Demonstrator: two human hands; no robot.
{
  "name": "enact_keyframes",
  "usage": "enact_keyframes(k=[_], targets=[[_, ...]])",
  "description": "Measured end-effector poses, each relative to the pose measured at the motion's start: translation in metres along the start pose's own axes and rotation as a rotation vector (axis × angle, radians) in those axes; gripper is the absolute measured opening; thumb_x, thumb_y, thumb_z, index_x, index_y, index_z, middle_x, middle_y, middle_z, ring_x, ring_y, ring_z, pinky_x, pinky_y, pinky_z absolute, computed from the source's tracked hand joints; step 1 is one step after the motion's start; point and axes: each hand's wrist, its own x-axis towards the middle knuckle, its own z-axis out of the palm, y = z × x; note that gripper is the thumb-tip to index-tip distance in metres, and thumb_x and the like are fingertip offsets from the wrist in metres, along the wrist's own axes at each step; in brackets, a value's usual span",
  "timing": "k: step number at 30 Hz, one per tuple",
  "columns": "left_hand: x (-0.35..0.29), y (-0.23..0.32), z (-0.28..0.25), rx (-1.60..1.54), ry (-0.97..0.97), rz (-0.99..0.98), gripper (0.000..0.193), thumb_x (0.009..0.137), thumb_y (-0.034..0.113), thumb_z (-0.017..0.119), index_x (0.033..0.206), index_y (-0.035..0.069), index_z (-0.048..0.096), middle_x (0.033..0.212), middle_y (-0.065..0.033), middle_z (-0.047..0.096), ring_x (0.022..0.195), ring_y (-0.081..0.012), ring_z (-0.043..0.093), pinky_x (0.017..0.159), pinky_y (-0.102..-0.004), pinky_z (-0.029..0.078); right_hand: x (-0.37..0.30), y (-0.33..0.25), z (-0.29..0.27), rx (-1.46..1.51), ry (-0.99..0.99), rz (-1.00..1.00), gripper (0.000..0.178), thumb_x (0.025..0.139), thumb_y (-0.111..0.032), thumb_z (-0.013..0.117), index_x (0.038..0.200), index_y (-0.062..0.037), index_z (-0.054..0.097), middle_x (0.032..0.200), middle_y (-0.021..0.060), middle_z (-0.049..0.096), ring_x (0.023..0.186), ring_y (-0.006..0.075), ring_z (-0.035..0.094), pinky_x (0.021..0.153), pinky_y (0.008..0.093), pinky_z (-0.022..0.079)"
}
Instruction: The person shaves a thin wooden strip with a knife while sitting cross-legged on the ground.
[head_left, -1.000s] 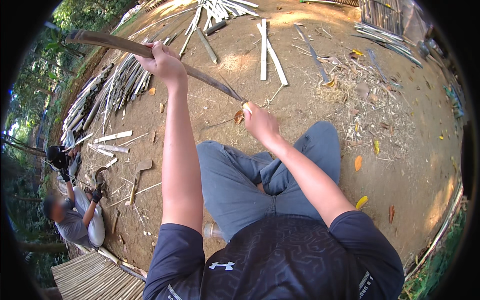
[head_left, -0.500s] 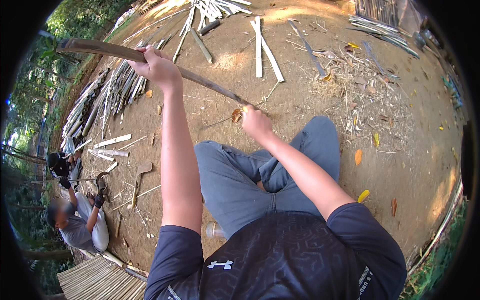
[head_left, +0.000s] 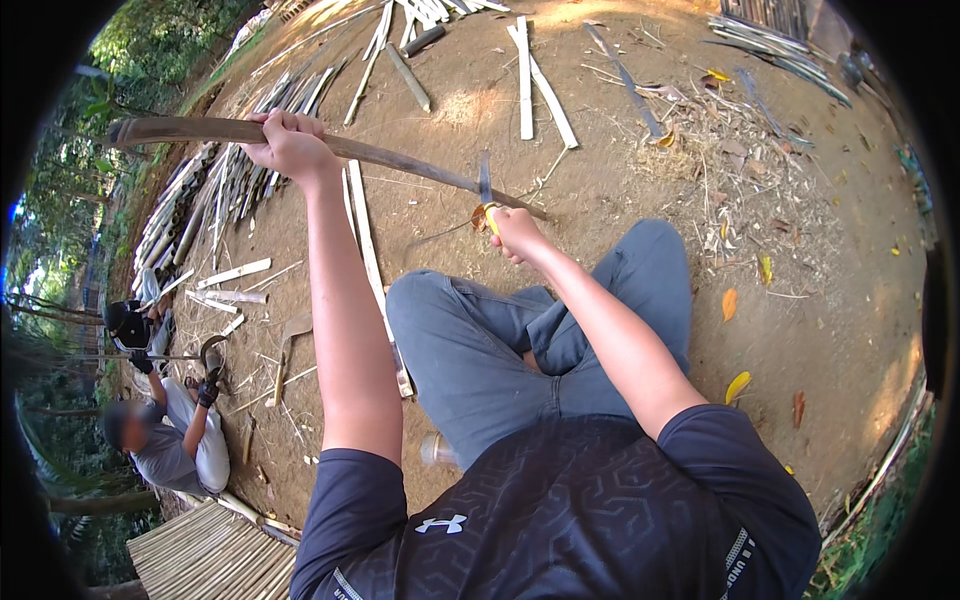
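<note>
Left grip clasps a curved strip; right grip holds a knife, handle partly hidden.

the long curved strip cuts across the middle of the ground, from the left hand to past the right hand. a hand going straight over there bumps into it. the knife pokes up across it too. bent legs fill the near middle. on the right, a hand can pass between the legs and the ground's right edge, over just a few leaves. scraps are messy farther back. toward the left edge, a pile of poles and a sitting person block the way.
</note>
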Motion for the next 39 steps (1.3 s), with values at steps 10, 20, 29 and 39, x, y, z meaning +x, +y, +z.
enact_keyframes(k=[10,20,29,39], targets=[[0.002,-0.004,-0.002,-0.023,0.055,-0.042,0.016,0.092,-0.001,0.041,0.094,0.014,0.037,0.06,0.0033,0.029,0.045,-0.0078,0.023,0.041,-0.0279,0.019,0.004,0.024,-0.049,0.399,0.035,0.098,0.033,0.106,-0.036,0.039,0.107,-0.0071,0.056,0.074,0.0039,0.058,0.044,0.0121,0.042,0.041,0.0281,0.035],[-0.005,-0.006,0.03,0.023,0.056,0.05,0.014,0.093,-0.002,0.041,0.093,0.012,0.037,0.062,0.0029,0.033,0.045,-0.007,0.027,0.039,-0.0269,0.024,-0.03,-0.022,0.005,-0.706,0.405,-0.396,0.034,0.102,-0.032,0.048,0.104,-0.0008,0.061,0.082,0.0247,0.069,0.079,0.0433,0.07,0.071,0.0525,0.055],[-0.006,-0.009,0.054,0.001,0.031,0.046,0.01,0.093,0.001,0.045,0.095,0.011,0.042,0.066,0.003,0.037,0.049,-0.0054,0.03,0.042,-0.0243,0.024,-0.03,-0.032,-0.009,-0.833,0.417,-0.316,0.034,0.1,-0.034,0.05,0.113,-0.0046,0.061,0.086,0.0255,0.07,0.084,0.0458,0.069,0.074,0.0552,0.054],[-0.014,-0.014,0.066,-0.055,-0.017,0.02,0.009,0.096,0.001,0.048,0.096,0.009,0.044,0.071,0.0042,0.038,0.055,-0.0032,0.033,0.047,-0.0218,0.026,-0.036,-0.037,-0.013,-0.934,0.429,-0.32,0.035,0.101,-0.033,0.048,0.109,-0.0008,0.058,0.085,0.024,0.071,0.081,0.0436,0.07,0.072,0.055,0.055]])
